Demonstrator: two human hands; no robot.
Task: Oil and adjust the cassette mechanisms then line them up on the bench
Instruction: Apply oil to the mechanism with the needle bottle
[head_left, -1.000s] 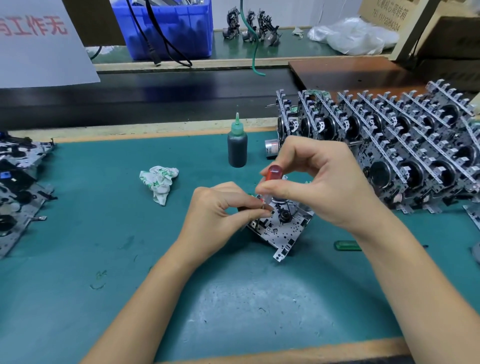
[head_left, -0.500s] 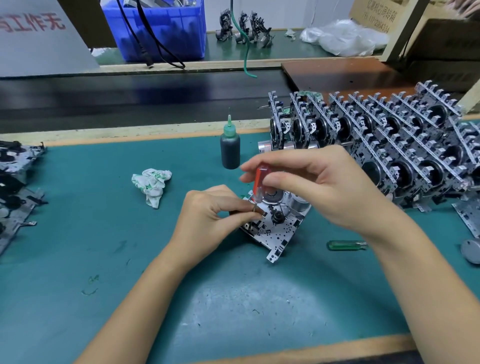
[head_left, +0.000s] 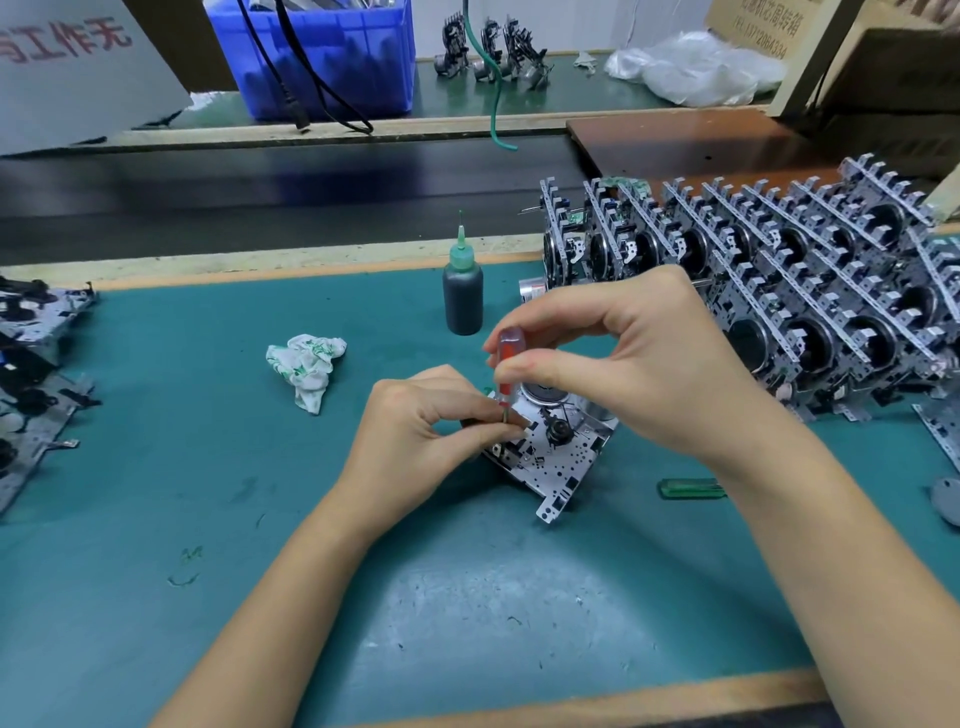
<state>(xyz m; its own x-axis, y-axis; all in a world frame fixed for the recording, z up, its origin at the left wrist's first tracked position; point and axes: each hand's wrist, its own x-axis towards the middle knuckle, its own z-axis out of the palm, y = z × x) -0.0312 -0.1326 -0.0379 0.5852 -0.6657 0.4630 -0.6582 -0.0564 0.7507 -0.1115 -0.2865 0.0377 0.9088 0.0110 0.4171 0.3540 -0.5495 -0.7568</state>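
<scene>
A silver cassette mechanism (head_left: 558, 457) lies tilted on the green bench mat (head_left: 467, 597), near the middle. My left hand (head_left: 421, 436) pinches its left edge and steadies it. My right hand (head_left: 639, 369) pinches a small red-handled screwdriver (head_left: 508, 364) between thumb and fingers, upright, its tip down on the mechanism by my left fingertips. A dark oil bottle (head_left: 462, 296) with a green nozzle stands just behind. Several finished mechanisms (head_left: 779, 291) stand in rows at the right.
A crumpled white cloth (head_left: 306, 371) lies left of the hands. A green-handled tool (head_left: 688, 489) lies under my right wrist. Several more mechanisms (head_left: 31, 374) lie at the left edge. A blue crate (head_left: 322, 57) and a plastic bag (head_left: 696, 67) sit on the far bench.
My right hand has raised its fingers and turned the red screwdriver more upright. The left hand keeps its hold on the mechanism. The view has shifted slightly.
</scene>
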